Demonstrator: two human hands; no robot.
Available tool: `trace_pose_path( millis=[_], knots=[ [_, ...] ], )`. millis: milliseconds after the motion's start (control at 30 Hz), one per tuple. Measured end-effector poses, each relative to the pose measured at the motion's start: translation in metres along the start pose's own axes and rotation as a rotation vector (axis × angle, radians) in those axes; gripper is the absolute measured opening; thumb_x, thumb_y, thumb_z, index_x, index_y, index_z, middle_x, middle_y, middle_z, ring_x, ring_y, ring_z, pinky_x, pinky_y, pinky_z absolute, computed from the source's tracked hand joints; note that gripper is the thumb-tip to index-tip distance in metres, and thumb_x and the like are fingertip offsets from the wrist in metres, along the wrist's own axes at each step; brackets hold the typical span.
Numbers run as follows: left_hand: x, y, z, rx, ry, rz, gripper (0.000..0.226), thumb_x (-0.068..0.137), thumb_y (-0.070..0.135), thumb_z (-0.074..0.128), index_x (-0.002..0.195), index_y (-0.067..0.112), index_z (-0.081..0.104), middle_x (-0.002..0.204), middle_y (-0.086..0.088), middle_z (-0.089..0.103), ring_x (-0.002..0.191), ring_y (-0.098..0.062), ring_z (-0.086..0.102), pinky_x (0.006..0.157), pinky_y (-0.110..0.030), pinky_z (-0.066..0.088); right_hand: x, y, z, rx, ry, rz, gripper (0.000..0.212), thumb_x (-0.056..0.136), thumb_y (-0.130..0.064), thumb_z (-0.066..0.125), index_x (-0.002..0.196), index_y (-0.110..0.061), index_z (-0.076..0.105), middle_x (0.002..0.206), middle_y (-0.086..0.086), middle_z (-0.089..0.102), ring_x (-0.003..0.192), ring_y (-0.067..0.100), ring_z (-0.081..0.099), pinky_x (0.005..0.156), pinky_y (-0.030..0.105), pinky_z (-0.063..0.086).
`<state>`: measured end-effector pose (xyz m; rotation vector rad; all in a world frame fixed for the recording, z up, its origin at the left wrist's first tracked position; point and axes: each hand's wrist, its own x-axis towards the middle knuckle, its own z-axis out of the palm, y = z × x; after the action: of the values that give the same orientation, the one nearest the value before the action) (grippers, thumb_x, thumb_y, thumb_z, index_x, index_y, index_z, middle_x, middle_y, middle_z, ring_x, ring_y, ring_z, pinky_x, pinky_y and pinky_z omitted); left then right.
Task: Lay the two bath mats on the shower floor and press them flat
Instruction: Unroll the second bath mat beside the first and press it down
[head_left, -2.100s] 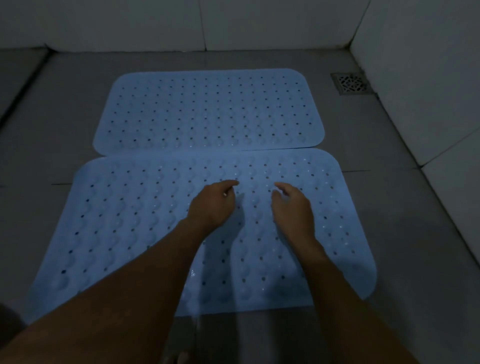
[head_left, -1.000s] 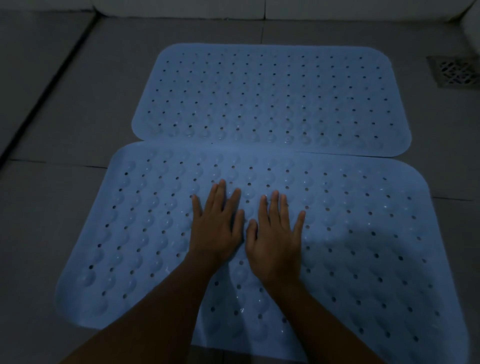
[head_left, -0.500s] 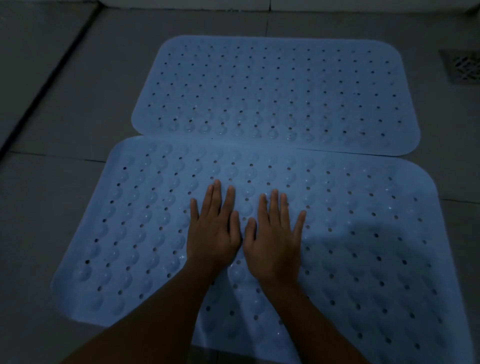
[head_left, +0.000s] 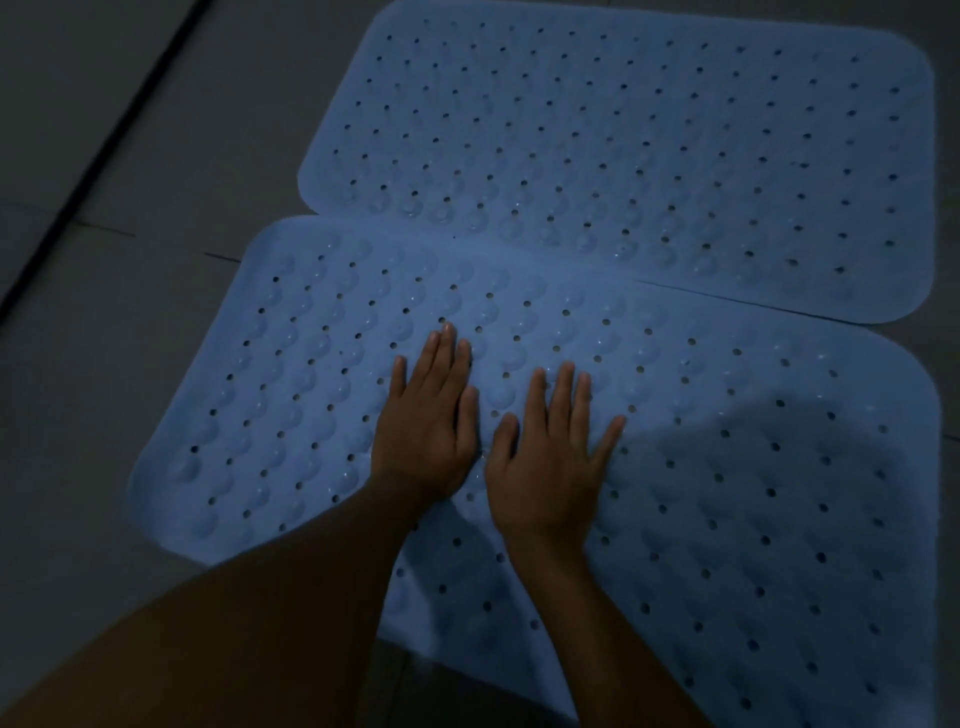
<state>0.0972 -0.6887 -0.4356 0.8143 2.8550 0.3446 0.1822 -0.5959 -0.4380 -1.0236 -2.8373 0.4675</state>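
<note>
Dim light, so we log only what reads clearly. Two pale blue bath mats with rows of holes and bumps lie on the grey tiled shower floor (head_left: 130, 130).

The near mat (head_left: 311, 395) fills the view from the centre out to 5 o'clock. The far mat (head_left: 623, 145) lies at 12 to 1 o'clock from it. Their long edges meet. A thin dark line shows between them toward 3 o'clock, and we cannot tell which edge lies on top.

We see both hands palm down on the near mat, roughly at its middle.
- The left hand (head_left: 423, 421) lies flat. Its fingers (head_left: 447, 348) are straight and close together and point to 12 o'clock, with the little finger slightly apart at 9 o'clock.
- The right hand (head_left: 550, 457) lies flat just beside it at 3 o'clock. Its fingers (head_left: 563, 389) are straight and a bit spread, with the little finger splayed toward 2 o'clock.
- The thumbs sit just beside each other with a small gap between them, and neither hand grips anything.

Both bare forearms come in from 6 to 7 o'clock. A dark shadow (head_left: 779, 457) falls on the near mat at 3 to 4 o'clock of the right hand. A dark floor joint (head_left: 106, 150) runs diagonally at 10 o'clock, well apart from both mats.
</note>
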Motion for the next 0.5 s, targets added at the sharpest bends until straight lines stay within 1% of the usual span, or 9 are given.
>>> trace_pose_path(
  millis=[200, 333, 433, 500],
  knots=[
    [-0.002, -0.001, 0.0, 0.001, 0.009, 0.006, 0.056, 0.101, 0.038, 0.014, 0.153, 0.016, 0.01, 0.16, 0.002, 0.0, 0.148, -0.008, -0.006, 0.121, -0.04, -0.001, 0.0, 0.0, -0.002, 0.006, -0.033, 0.004, 0.061, 0.096, -0.043, 0.029, 0.15, -0.016, 0.028, 0.159, 0.008, 0.018, 0.149, 0.022, 0.009, 0.118, 0.058, 0.006],
    [0.0, -0.002, -0.003, 0.014, -0.006, 0.03, 0.057, 0.101, 0.038, 0.013, 0.153, 0.015, 0.007, 0.161, 0.0, -0.002, 0.147, -0.008, -0.009, 0.121, -0.04, -0.005, 0.002, -0.001, -0.002, -0.018, -0.043, 0.013, 0.062, 0.096, -0.047, 0.027, 0.151, -0.02, 0.024, 0.161, 0.004, 0.015, 0.149, 0.019, 0.005, 0.118, 0.055, 0.003],
    [0.001, -0.004, -0.008, -0.009, -0.057, 0.042, 0.057, 0.101, 0.037, 0.015, 0.153, 0.014, 0.008, 0.161, -0.001, -0.001, 0.146, -0.009, -0.01, 0.12, -0.039, -0.007, 0.003, -0.005, -0.006, 0.02, -0.045, 0.056, 0.061, 0.093, -0.046, 0.031, 0.149, -0.022, 0.032, 0.16, 0.002, 0.02, 0.149, 0.016, 0.008, 0.119, 0.053, 0.002],
    [0.003, -0.007, -0.016, -0.055, -0.095, 0.091, 0.059, 0.1, 0.038, 0.016, 0.153, 0.013, 0.015, 0.161, -0.003, 0.007, 0.148, -0.013, -0.001, 0.12, -0.04, -0.003, 0.008, -0.01, -0.014, 0.062, -0.062, 0.11, 0.056, 0.093, -0.043, 0.037, 0.145, -0.024, 0.04, 0.159, 0.0, 0.024, 0.148, 0.015, 0.011, 0.12, 0.051, 0.0]
  ],
)
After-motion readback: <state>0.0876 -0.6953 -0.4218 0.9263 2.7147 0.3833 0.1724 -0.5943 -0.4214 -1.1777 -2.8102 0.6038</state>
